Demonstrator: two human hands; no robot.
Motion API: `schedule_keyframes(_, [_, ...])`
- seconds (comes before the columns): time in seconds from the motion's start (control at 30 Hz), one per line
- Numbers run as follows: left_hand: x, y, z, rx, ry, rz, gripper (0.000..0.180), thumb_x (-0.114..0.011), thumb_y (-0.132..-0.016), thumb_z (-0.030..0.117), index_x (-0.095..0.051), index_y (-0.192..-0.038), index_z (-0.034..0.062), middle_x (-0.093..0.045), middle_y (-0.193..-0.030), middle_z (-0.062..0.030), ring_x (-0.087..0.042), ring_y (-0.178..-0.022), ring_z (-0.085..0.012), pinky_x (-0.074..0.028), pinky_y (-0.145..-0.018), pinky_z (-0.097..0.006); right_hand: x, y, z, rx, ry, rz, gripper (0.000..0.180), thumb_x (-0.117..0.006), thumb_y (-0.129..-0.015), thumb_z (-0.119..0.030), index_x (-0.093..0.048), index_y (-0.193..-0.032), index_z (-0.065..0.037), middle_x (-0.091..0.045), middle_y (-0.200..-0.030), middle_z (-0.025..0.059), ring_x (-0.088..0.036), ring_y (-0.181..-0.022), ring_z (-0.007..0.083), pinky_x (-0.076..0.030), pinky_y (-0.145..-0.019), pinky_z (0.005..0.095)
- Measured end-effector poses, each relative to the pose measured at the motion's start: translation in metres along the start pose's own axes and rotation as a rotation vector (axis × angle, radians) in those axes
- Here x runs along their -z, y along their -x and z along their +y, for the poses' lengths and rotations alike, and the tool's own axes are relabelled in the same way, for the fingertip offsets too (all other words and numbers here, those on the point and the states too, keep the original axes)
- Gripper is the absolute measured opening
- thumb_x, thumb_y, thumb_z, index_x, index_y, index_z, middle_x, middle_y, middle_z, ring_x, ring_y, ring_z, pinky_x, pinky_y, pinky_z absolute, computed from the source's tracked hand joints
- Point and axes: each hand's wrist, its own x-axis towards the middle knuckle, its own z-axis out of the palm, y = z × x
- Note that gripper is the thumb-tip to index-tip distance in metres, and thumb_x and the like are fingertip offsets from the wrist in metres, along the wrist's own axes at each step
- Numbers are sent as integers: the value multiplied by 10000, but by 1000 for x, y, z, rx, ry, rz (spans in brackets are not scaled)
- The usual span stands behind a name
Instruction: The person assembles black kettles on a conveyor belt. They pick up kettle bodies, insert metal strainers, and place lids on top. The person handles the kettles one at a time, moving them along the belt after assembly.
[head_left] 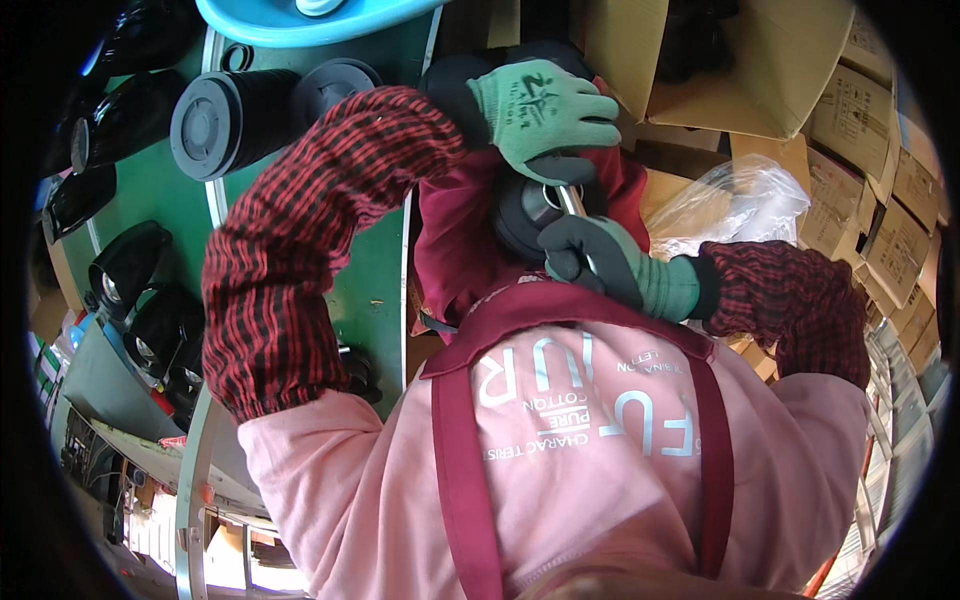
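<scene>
So the person had both gloved hands on one black round part (525, 210), held up close against the chest over a maroon apron (460, 440). Left hand (540, 110) was clamped over its top; right hand (590, 262) was wrapped tight around a metal tool (572, 200) poking into its middle. Looked mid-job to me: that piece wasn't finished, while a stack of black caps (240, 115) and more black parts (140, 290) sat on the green table (160, 190). Cardboard boxes (760, 70) piled to the right.
</scene>
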Motion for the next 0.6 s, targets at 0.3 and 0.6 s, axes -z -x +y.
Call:
schedule_keyframes(0.3, [-32, 89, 111, 754, 156, 782, 543, -677, -797, 94, -641, -1338, 64, -507, -1472, -185, -466, -1394, -400, -350, -1192, -471, 61, 29, -88, -174, -56, 203, 321, -542, -1056, -358, -634, -924, -81, -489, -543, -31, -405, -402, 52, -269, -378, 216])
schedule_keyframes(0.6, [-96, 37, 141, 597, 120, 780, 580, -949, -602, 284, -673, -1075, 92, -558, -1236, -142, -537, -1226, -391, -353, -1178, -618, 88, 37, -27, 44, -480, 279, 250, -609, -998, -337, -622, -940, -95, -491, -597, -46, -324, -413, 56, -248, -384, 239])
